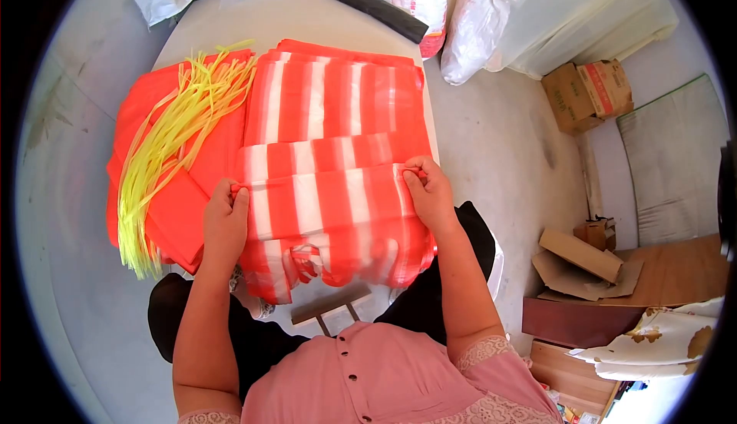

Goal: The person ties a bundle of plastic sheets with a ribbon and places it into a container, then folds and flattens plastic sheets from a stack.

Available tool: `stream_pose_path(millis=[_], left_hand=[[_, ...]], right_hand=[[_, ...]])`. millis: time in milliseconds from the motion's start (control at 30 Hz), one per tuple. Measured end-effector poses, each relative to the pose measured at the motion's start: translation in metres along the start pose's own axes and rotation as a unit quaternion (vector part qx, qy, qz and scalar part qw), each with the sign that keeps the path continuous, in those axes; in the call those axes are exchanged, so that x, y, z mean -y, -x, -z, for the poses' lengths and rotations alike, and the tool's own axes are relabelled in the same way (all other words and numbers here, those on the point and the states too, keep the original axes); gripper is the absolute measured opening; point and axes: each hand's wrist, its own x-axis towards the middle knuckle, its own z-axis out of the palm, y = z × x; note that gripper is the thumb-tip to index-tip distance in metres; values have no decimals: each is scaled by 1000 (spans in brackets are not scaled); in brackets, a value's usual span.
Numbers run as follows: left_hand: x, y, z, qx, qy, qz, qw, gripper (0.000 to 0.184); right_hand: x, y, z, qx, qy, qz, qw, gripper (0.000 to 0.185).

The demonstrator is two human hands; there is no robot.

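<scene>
I saw the left fingers [241, 201] and right fingers [415, 183] pinching the striped sheeting [332, 203] stretched between them, seemingly mid-fold, the next move calling for even tension.

Striped plastic sheeting [330, 109], one stack: thin, glossy, red-orange with white bands running 12 to 6 o'clock. Lies layered, mostly flat, on the table [288, 21]. Top layer creased straight across, pinched at its 9 and 3 o'clock ends; 6 o'clock end loose, rumpled, drooping.

striped sheet [335, 101] red and white (yellow strips [180, 132] beside plain red sheets [165, 193]).
</scene>
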Motion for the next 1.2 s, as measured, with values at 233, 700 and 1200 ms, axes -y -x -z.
stream_pose_path(millis=[233, 700, 1200], left_hand=[[12, -5, -5, -5, 18, -10, 1000, 14], [-15, 3, 5, -85, -245, -195, 946, 24], [-39, 15, 8, 178, -303, -303, 886, 76]], right_hand=[[30, 1, 8, -1, 111, -27, 993, 23], [49, 15, 5, -49, 403, 279, 870, 29], [71, 5, -23, 291, 365, 240, 851, 82]])
